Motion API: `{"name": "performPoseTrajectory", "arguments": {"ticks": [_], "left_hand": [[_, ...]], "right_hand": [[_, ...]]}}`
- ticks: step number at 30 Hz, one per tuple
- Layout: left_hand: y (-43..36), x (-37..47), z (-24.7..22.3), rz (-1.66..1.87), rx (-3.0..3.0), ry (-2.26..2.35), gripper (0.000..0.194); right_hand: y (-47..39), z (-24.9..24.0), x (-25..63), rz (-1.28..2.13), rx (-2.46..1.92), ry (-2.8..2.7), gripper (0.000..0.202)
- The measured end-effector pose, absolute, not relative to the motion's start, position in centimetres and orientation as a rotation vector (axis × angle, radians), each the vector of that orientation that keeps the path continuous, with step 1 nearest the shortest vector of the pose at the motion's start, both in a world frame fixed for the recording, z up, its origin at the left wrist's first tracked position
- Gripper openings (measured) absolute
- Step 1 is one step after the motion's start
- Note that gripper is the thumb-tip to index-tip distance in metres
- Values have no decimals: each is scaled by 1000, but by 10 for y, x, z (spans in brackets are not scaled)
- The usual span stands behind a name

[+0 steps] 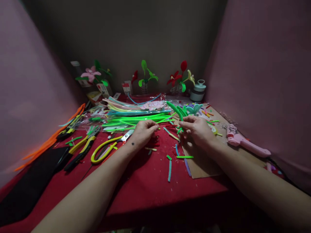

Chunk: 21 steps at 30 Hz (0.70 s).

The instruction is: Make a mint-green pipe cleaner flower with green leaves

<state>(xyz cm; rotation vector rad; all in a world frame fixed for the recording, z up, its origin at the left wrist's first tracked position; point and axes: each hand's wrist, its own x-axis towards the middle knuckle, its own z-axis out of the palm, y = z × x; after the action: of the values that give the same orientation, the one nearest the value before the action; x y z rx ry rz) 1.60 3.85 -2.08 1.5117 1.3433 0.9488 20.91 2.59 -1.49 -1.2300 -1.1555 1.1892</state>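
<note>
My right hand (198,129) is closed around a bunch of bent green pipe cleaners (179,111), whose looped ends stick up past my fingers. A mint-coloured fuzzy piece (194,109) shows just behind that hand. To the left, my left hand (145,131) hovers low over the red cloth with thumb and fingers pressed together. A speck of green shows at its fingertips, too small to name. Right behind the left hand lie long bright green pipe cleaners (116,122). Yellow-handled scissors (107,149) lie beside my left wrist, partly covered by it.
Yellow-black pliers (82,150) and orange pipe cleaners (51,142) lie left. Cut scraps (169,171) dot the red cloth (145,187). A cardboard sheet (201,166) and pink glue gun (245,142) are right. Fuzzy flowers (91,74) and a lidded jar (198,92) stand behind.
</note>
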Motion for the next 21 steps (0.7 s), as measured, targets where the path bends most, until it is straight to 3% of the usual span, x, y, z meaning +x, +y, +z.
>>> {"name": "performPoseTrajectory", "arguments": {"ticks": [4, 9, 13, 21], "left_hand": [[40, 15, -24, 925, 1557, 1355, 15], [41, 14, -27, 880, 1679, 1390, 17], [44, 14, -32, 849, 1774, 1403, 20], [40, 16, -33, 853, 1922, 1425, 21]], "right_hand": [[22, -16, 216, 987, -1378, -1284, 32], [37, -13, 239, 383, -1525, -1485, 19], [48, -2, 271, 93, -1648, -1474, 20], [49, 6, 295, 31, -2145, -1837, 22]]}}
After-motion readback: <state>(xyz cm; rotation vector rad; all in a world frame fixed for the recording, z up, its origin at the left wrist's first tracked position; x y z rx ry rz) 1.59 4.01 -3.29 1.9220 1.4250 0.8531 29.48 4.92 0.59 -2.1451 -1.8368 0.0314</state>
